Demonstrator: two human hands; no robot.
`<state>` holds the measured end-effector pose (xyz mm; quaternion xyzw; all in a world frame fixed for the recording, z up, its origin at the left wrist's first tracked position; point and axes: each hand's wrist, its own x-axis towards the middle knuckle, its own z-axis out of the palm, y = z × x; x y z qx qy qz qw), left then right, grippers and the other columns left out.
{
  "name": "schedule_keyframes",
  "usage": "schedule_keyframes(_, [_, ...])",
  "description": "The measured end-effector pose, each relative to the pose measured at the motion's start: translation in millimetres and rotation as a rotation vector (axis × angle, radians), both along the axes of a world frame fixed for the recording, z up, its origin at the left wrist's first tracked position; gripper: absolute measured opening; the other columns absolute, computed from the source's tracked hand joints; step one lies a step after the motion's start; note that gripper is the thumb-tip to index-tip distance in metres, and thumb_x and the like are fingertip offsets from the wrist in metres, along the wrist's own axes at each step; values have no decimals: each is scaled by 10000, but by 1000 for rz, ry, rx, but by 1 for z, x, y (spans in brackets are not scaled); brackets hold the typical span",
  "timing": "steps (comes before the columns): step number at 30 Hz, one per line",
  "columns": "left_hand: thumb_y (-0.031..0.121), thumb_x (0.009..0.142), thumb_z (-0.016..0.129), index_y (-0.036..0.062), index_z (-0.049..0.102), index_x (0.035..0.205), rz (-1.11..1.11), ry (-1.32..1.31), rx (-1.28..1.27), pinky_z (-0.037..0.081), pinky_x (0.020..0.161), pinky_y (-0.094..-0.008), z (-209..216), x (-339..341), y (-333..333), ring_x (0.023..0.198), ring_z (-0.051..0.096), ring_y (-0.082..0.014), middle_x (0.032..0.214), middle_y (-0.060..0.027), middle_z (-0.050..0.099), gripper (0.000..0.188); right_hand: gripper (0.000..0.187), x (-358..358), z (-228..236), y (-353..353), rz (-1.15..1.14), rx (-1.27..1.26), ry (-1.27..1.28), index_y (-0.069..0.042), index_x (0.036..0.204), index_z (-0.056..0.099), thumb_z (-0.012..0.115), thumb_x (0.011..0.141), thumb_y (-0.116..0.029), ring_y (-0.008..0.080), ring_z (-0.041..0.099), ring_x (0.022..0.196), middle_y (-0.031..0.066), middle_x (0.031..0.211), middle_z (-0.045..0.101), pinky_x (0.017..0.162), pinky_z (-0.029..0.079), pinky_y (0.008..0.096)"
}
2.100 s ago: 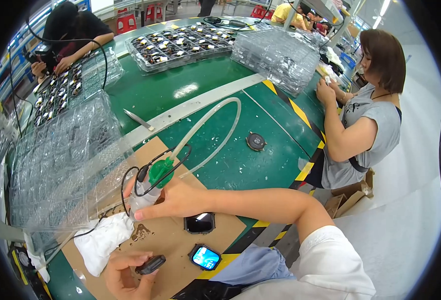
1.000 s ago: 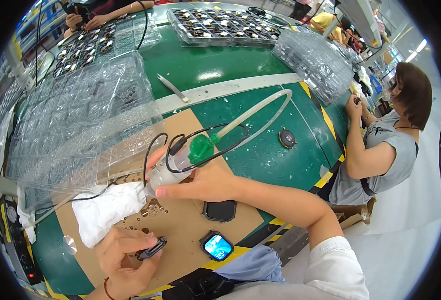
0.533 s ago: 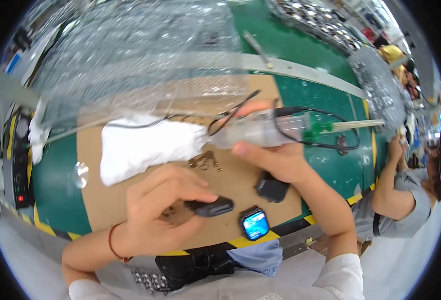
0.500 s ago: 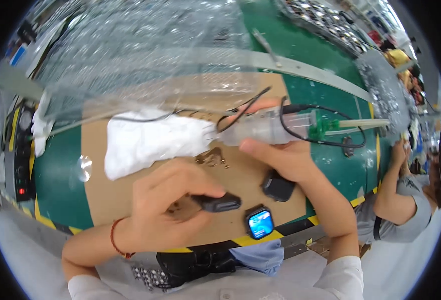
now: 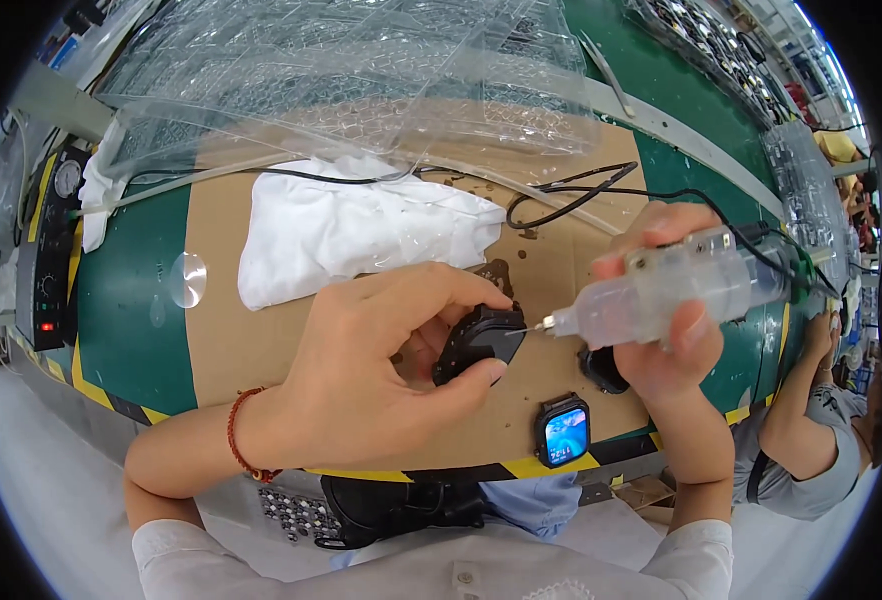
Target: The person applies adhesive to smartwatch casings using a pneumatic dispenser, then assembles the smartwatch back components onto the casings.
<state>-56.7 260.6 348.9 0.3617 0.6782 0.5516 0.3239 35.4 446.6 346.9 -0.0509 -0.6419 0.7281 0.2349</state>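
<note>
My left hand [image 5: 381, 365] pinches a black watch case [image 5: 481, 345] between thumb and fingers, its dark flat face tilted up. Wrapped around a clear dispensing syringe [image 5: 616, 305] is my right hand [image 5: 676, 340]. The syringe's needle tip meets or nearly meets the edge of the watch case; I cannot tell if they touch. Below them on the table lies a smartwatch [image 5: 563, 432] with its screen lit blue. Another black watch case [image 5: 603, 370] lies partly hidden behind my right hand. A white cloth [image 5: 361, 225] rests beyond my left hand, beside dark wet spots on the brown cardboard [image 5: 216, 330].
Stacked clear plastic trays [image 5: 361, 70] fill the far side. A black control box [image 5: 53, 250] with a red light stands at left. A black cable [image 5: 661, 192] and tubing cross the table. At right, a person in a grey shirt [image 5: 811, 450] sits close by.
My right hand has turned the syringe so its needle points at the watch case. My left hand has raised and tilted the case toward it. The view has shifted slightly.
</note>
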Motion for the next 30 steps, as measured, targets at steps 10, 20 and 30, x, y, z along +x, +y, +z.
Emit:
schedule_keyframes(10, [-57,681,625,-57,561,976,-28,44,-76,439,568,-163,1,0,2,751,545,-43,898,-68,595,303,598,2,-4,-1,111,206,48,-61,958,430,710,646,-488,135,543,707,79,795,516,620,456,232])
schedule_keyframes(20, [57,637,670,31,597,899,65,120,56,345,396,-197,-13,2,3,441,449,-71,607,-25,505,273,595,7,10,-8,153,120,-216,-101,952,442,745,604,-477,159,561,791,80,821,509,719,479,279])
schedule_keyframes(30, [51,632,676,37,594,893,59,186,89,339,401,-205,-15,1,4,446,435,-76,622,-23,508,274,602,6,8,-9,89,127,-212,-87,954,430,714,624,-502,161,556,784,90,822,512,694,480,278])
